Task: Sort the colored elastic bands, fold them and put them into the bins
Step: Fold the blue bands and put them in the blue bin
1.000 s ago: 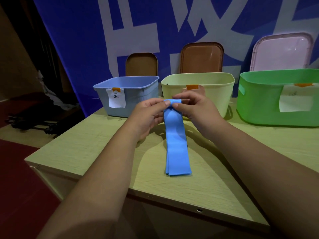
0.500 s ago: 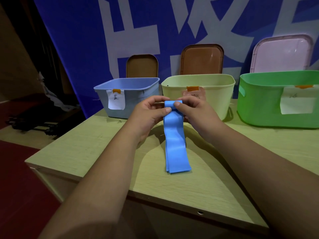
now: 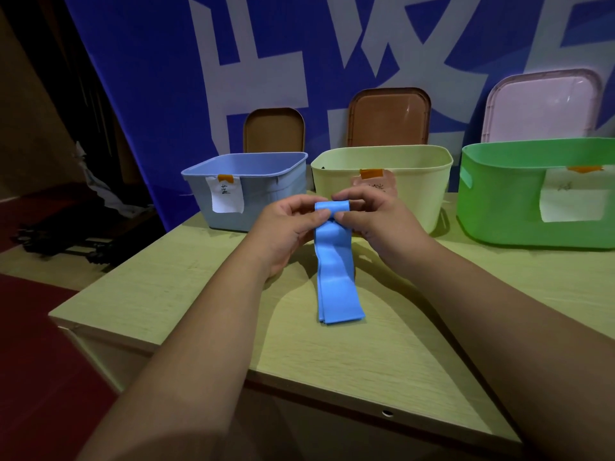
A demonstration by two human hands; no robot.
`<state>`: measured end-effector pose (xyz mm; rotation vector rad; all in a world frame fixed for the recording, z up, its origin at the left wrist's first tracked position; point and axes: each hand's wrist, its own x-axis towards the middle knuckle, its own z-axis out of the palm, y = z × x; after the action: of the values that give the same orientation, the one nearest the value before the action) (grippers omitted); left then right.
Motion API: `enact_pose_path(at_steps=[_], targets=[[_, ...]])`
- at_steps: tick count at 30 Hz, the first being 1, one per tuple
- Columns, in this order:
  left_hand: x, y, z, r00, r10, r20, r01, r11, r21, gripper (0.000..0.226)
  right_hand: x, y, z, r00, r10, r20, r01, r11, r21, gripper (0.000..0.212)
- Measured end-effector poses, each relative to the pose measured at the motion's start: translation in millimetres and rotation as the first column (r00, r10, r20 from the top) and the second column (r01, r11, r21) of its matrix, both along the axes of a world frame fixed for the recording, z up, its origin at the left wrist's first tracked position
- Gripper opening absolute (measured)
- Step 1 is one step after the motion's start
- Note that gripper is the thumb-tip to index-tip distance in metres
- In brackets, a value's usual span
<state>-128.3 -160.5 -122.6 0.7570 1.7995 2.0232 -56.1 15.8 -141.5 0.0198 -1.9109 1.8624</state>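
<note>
A blue elastic band (image 3: 334,271) lies doubled on the table, running from my hands toward me, its near end flat on the wood. My left hand (image 3: 286,224) and my right hand (image 3: 372,217) both pinch its far end, which is rolled over into a small fold between thumbs and fingers. Behind the hands stand three open bins: a blue bin (image 3: 263,191) at left, a pale yellow bin (image 3: 416,181) in the middle, a green bin (image 3: 519,207) at right. Each carries a paper label.
The light wooden table (image 3: 173,287) ends at a front edge near me and a left edge beside a dark red floor. Two brown lids (image 3: 388,116) and a pink lid (image 3: 542,106) lean against the blue banner behind the bins.
The far end of the blue band has been rolled a little further over between my fingers, and the band's near end has slid slightly away from me. The bins have not moved.
</note>
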Motion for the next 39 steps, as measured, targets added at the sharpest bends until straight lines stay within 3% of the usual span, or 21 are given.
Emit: enact_pose_path(at_steps=[4,10,20,30,33,39], targets=[[-1.1,0.7,-0.8,1.000,0.004,-0.030,-0.004,1.000,0.002,0.028,1.8,-4.3,1.9,0.999,-0.015,0.047,0.017,0.999,-0.048,0.019],[-4.5,0.4,-1.1,0.999,0.006,-0.038,-0.005,1.000,0.014,0.036,4.4,-7.1,-0.1,0.993,-0.097,0.072,0.090,0.992,0.089,0.022],[-5.8,2.7,-4.4,0.989,-0.064,0.136,0.063,0.998,0.013,0.032,5.1,-2.6,2.7,0.999,-0.047,0.016,0.046,0.998,0.044,0.026],[-5.5,1.4,-3.5,0.999,-0.041,0.029,0.040,0.999,0.035,0.032,2.1,-3.3,3.0,0.999,-0.032,0.029,0.032,0.999,-0.014,0.030],[-4.0,0.3,-2.1,0.999,-0.041,0.011,0.040,0.998,0.050,0.037,2.2,-5.2,1.3,0.992,-0.098,0.077,0.094,0.994,0.060,0.033],[-5.7,0.8,-1.8,0.997,-0.061,0.054,0.056,0.995,0.083,0.036,5.1,-3.9,0.2,0.993,-0.112,0.038,0.108,0.990,0.090,0.018]])
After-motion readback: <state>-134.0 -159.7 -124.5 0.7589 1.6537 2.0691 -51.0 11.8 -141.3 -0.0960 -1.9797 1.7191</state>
